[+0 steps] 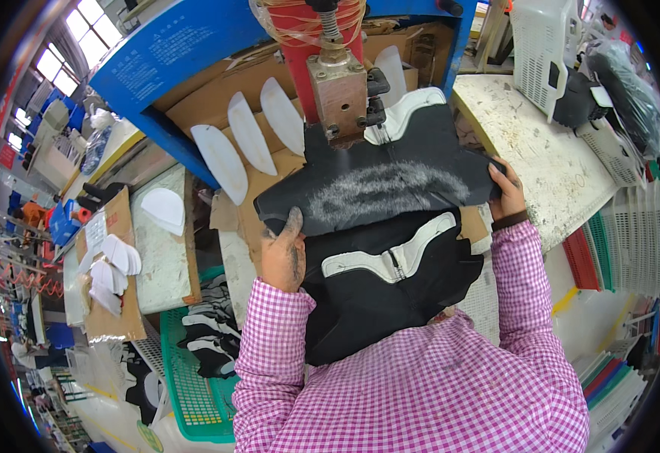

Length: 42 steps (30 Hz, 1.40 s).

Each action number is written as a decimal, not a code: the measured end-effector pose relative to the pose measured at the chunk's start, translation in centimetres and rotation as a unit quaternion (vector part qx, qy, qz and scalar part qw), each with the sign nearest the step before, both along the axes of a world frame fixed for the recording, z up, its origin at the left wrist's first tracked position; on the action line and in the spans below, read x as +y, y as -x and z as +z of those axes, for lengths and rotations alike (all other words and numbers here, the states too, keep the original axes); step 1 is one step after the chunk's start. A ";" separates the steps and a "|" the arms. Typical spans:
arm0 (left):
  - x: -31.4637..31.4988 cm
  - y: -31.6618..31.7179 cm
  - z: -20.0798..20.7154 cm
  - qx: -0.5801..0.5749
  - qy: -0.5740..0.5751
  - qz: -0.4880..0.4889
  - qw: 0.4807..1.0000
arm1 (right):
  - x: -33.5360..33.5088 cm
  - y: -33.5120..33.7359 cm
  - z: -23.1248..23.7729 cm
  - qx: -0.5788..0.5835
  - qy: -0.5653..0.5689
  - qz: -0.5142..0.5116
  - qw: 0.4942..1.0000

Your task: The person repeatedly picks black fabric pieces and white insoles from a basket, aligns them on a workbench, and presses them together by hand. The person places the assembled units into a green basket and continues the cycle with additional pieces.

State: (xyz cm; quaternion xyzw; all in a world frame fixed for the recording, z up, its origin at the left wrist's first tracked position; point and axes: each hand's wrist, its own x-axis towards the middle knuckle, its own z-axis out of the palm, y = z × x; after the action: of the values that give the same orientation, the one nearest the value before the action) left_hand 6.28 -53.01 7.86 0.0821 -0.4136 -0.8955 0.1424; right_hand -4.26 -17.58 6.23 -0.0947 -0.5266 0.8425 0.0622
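Note:
Between my two hands a black shoe upper (277, 198) is stretched flat, with a fuzzy grey patch across it and a white-lined collar on its far side. My left hand (284, 257) pinches its left corner, thumb on top and the other fingers hidden. At the right end, my right hand (508, 195) grips the other corner. The metal head (337, 94) of a machine stands right over the far part of the upper; whether they touch I cannot tell. Closer to my body, a second black upper (367, 309) lies with its white collar facing the machine.
White curved pads (219, 162) stand in the blue machine frame (171, 57). More white pieces (164, 209) lie on the left table. A green basket (194, 400) of uppers stands lower left. On the right are a worn worktop (549, 162) and stacked plastic baskets (632, 241).

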 end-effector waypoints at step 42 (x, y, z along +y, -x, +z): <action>-6.1 -3.0 0.4 -0.041 -0.006 0.022 0.999 | -1.5 -4.8 2.9 0.052 -0.064 0.165 0.983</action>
State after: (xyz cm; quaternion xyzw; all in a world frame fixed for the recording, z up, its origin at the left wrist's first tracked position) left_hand 9.28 -59.15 8.25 0.1285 -0.4122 -0.8904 0.1444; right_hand 0.50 -19.05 9.15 0.0414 -0.5837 0.8097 -0.0440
